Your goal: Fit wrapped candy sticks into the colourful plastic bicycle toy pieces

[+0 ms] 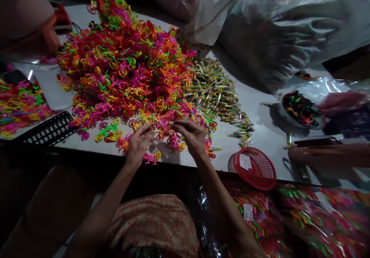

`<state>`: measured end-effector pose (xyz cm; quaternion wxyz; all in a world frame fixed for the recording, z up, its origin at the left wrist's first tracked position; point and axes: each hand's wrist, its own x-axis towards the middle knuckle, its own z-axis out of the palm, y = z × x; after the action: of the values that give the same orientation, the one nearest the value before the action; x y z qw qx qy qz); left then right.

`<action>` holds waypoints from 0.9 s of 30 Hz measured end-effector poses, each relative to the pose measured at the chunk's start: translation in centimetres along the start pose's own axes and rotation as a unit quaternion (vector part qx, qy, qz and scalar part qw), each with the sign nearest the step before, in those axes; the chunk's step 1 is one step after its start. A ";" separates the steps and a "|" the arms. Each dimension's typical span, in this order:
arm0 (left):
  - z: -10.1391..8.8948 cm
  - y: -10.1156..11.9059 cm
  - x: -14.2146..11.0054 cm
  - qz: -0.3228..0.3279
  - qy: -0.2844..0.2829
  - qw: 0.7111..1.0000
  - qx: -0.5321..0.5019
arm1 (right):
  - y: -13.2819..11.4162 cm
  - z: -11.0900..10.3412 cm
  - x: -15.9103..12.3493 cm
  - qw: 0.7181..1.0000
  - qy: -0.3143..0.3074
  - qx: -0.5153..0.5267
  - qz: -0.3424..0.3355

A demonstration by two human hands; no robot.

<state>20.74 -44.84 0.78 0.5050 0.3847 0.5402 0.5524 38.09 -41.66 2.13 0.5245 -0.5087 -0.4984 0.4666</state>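
A big heap of small neon plastic toy pieces (124, 57), pink, orange, yellow and green, covers the white table (260, 107). My left hand (138, 144) and my right hand (189, 136) meet at the heap's near edge, fingertips pinched together on a small pink plastic piece (162, 126) between them. Loose pieces lie around both hands. A smaller pile of clear-wrapped little packets (216, 92) lies right of the heap.
A red mesh basket (254, 169) sits at the near right edge, a black mesh tray (49, 129) at the left. A bowl of coloured pieces (300, 111) and another person's hands (338, 103) are at the right. Large plastic bags (274, 22) stand behind.
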 end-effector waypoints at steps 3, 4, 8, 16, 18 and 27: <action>-1.9 -0.4 -2.2 0.158 -0.100 0.931 0.315 | -0.4 -2.4 2.1 0.984 0.030 -0.128 -0.118; -2.4 -0.9 -3.0 0.191 -0.144 0.883 0.405 | -0.3 -3.0 2.4 0.973 0.036 -0.174 -0.149; -3.7 -3.3 -4.3 0.282 -0.232 0.742 0.563 | 1.2 -4.6 1.1 0.940 0.070 -0.283 -0.179; -3.5 -3.6 -1.4 0.184 -0.243 0.870 0.387 | 0.7 -14.0 1.6 0.809 0.068 -0.583 0.038; -2.9 -3.1 -0.7 0.087 -0.170 0.930 0.315 | -0.4 -16.7 2.4 0.702 0.026 -0.698 0.137; 1.0 -1.5 -0.6 -0.190 -0.070 0.979 -0.004 | 0.6 -17.4 3.0 0.700 -0.032 -0.703 0.122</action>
<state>22.08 -45.37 -0.50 0.6389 0.3108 0.5641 0.4207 55.65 -39.85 1.96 -0.0638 -0.7707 -0.6315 0.0562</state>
